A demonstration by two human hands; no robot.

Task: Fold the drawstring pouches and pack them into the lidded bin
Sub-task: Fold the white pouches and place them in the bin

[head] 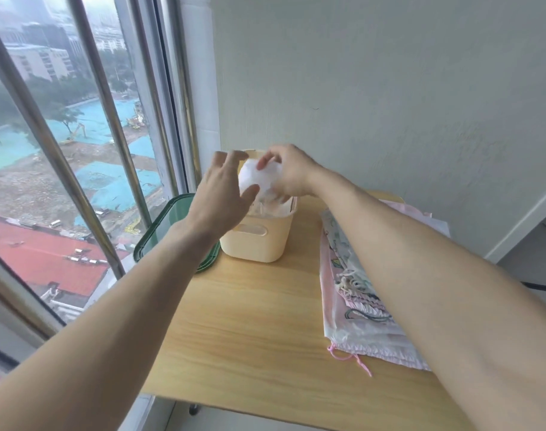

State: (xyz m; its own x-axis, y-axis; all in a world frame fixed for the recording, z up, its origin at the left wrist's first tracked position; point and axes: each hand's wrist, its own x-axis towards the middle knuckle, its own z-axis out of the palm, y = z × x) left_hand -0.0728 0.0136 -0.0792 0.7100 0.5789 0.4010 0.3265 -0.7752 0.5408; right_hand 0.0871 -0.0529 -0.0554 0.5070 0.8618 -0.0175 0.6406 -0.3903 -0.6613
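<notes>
A cream lidded bin (253, 244) stands open at the far end of the wooden table. Just above its mouth sits a folded white pouch (255, 180). My right hand (291, 174) grips that pouch from the right, fingers curled over its top. My left hand (223, 194) is at the pouch's left side with fingers spread, its thumb touching the pouch. More white fabric shows inside the bin under the pouch. A stack of flat drawstring pouches (358, 293), pink and patterned, lies on the table's right side, partly hidden by my right forearm.
The bin's green lid (159, 225) lies left of the bin, by the window. The wooden table (253, 331) has bare surface in front of the bin. A wall rises behind the table. The window with metal bars runs along the left.
</notes>
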